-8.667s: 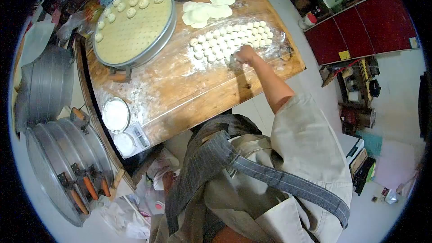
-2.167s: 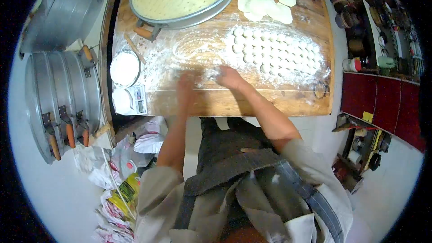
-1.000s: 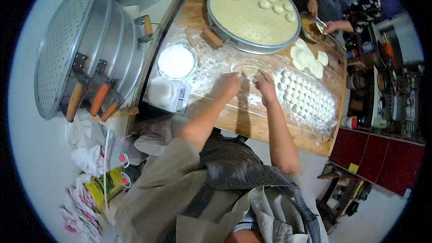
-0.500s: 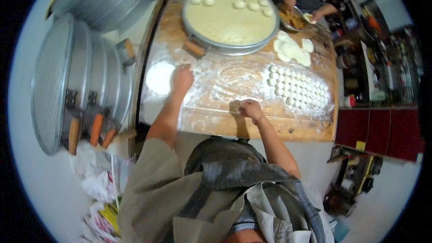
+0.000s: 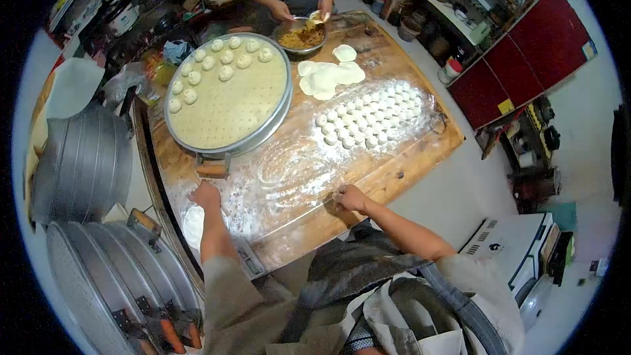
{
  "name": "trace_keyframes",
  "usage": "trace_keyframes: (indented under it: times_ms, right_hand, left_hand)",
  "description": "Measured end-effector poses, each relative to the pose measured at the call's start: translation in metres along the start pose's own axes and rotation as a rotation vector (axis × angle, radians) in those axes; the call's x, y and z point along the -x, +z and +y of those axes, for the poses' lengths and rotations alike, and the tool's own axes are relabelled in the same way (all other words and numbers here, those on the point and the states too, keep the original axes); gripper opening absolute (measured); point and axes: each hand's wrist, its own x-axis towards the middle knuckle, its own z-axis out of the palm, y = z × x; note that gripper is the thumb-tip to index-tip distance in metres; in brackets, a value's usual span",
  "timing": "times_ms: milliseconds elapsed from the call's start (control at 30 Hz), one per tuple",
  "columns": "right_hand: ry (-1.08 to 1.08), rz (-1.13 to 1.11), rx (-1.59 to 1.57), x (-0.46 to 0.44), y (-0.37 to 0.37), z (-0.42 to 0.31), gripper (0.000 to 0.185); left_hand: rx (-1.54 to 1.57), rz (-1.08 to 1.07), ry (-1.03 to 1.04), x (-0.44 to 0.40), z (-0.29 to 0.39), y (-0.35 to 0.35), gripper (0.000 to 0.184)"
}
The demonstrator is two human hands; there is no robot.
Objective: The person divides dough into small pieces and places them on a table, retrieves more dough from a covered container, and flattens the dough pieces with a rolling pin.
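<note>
My left hand [image 5: 207, 195] is closed on the floured board just beyond a mound of white flour [image 5: 194, 227]; what its fingers hold, if anything, is hidden. Low over the near edge of the wooden worktop [image 5: 302, 236] is my right hand [image 5: 351, 198], fingers curled together, their contents too small or covered to make out. Small floured dough pieces [image 5: 368, 115] lie in rows beyond it. Flat round dough wrappers [image 5: 328, 77] overlap farther back. A round steamer tray [image 5: 227, 108] carries several filled buns [image 5: 226, 56] toward its far side.
Across the table, a person's hands [image 5: 322, 16] hold a wrapper by a metal bowl of filling [image 5: 303, 38]. Stacked steamer tiers [image 5: 121, 283] with wooden handles stand at the left. A small scale [image 5: 251, 264] sits at the near edge. Dark red cabinets [image 5: 519, 52] stand right.
The view has swung, so the table appears rotated and more room shows at right. Both my hands stay closed near the flour and the table's near edge. The other person's hands are closer together.
</note>
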Motion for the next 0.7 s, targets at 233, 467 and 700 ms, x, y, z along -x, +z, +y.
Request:
trace_keyframes:
  times_ms: [233, 467, 700]
  right_hand:
    - [-0.27, 0.0, 0.288, 0.003, 0.007, -0.051, 0.035]
    - [-0.439, -0.029, 0.36, -0.021, 0.059, -0.101, 0.039]
    - [-0.438, -0.389, 0.396, -0.001, 0.029, -0.157, 0.054]
  left_hand:
    - [0.633, 0.224, -0.371, 0.011, 0.015, -0.009, 0.02]
    - [1.942, 0.007, -0.118, 0.132, 0.062, -0.022, 0.012]
    - [2.488, -0.276, -0.136, 0.214, 0.178, -0.085, 0.028]
